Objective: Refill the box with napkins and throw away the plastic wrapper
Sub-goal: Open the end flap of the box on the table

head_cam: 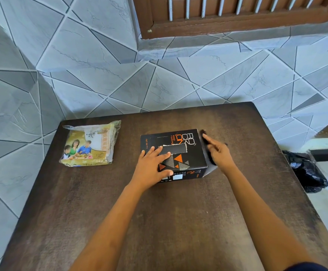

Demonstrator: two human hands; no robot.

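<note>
A black box [186,153] with orange print and a cut slot in its top lies in the middle of the dark wooden table [159,222]. My left hand [153,167] rests flat on the box's near left part, fingers spread, thumb over the front edge. My right hand [217,151] is at the box's right end, fingers against the side flap; blur hides whether it grips the flap. A napkin pack [89,143] in a clear printed plastic wrapper lies sealed on the table's far left, well apart from both hands.
A black plastic bag [305,171] sits on the floor just off the table's right edge. Grey tiled floor surrounds the table. A brown wooden door frame [237,22] stands at the top.
</note>
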